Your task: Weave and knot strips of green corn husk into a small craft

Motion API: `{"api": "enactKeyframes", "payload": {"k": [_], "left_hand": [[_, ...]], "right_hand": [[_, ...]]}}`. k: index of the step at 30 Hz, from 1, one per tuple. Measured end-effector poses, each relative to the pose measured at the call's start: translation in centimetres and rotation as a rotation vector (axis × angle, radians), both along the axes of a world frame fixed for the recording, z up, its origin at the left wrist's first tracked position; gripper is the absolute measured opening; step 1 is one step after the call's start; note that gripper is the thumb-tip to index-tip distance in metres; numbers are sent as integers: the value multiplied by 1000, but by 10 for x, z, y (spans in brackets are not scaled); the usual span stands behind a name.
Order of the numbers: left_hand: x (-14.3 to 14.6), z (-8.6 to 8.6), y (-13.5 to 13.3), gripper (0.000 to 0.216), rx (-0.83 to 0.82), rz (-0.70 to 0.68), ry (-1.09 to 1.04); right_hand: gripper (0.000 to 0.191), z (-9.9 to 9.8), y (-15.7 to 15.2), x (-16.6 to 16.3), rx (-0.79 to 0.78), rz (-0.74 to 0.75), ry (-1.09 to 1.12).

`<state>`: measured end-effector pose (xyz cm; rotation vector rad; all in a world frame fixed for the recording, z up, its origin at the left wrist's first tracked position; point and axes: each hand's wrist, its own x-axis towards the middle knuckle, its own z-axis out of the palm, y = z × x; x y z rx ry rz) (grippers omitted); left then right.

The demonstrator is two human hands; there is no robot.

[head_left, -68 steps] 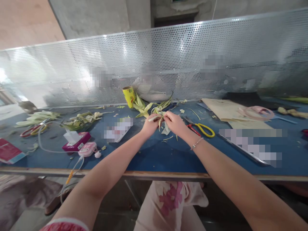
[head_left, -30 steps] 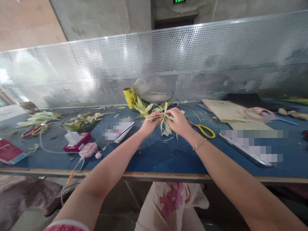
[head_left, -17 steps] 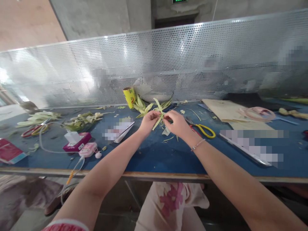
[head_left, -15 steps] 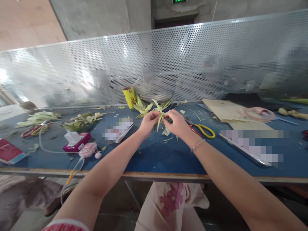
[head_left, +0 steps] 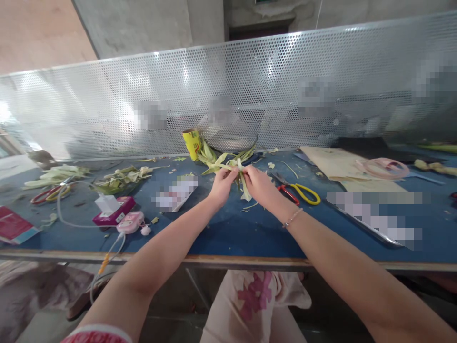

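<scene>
Pale green corn husk strips (head_left: 245, 191) are pinched between my two hands over the middle of the table. My left hand (head_left: 222, 185) closes thumb and fingers on them from the left, and my right hand (head_left: 257, 183) grips them from the other side, fingertips almost meeting. Some strip ends stick out above the fingers and a wider piece hangs below. Exactly how the strips cross is hidden by the fingers. Right of my right hand lie scissors (head_left: 307, 194) with red and yellow handles. More husk leaves (head_left: 207, 155) lie just beyond my hands.
A yellow tube (head_left: 192, 144) stands by the perforated metal screen (head_left: 171, 100). To the left are husk piles (head_left: 123, 180), other scissors (head_left: 53, 193), a purple tissue box (head_left: 116, 209) and a white cable. Brown paper (head_left: 328, 164) and a pink ring (head_left: 385, 168) lie right.
My hands have shifted slightly, and the husk strips between them have turned; the long upright strip end no longer shows. More of the scissors' red handle is now visible.
</scene>
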<state>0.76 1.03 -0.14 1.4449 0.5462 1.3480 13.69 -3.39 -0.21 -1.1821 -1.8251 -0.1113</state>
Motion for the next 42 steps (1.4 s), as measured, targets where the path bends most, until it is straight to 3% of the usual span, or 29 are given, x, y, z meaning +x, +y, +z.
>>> {"api": "enactKeyframes", "payload": {"k": [6,11,24,32,42], "left_hand": [[-4,6,-6,19,93,245,204],[-6,19,-17,11,200,401,387],[-6,20,-20,19,245,436,365],[-2,16,-16,18,140,350,247],[-3,25,-24,27,143,415,335]], "right_hand": [[14,0,-9,-7,4,-34,-43],[12,3,-13,-9,3,-55,-79],[17,14,-20,-10,-81,-34,-134],[18,12,-18,-10,-62,-5,-56],[16,15,-15,-11,-68,19,-8]]}}
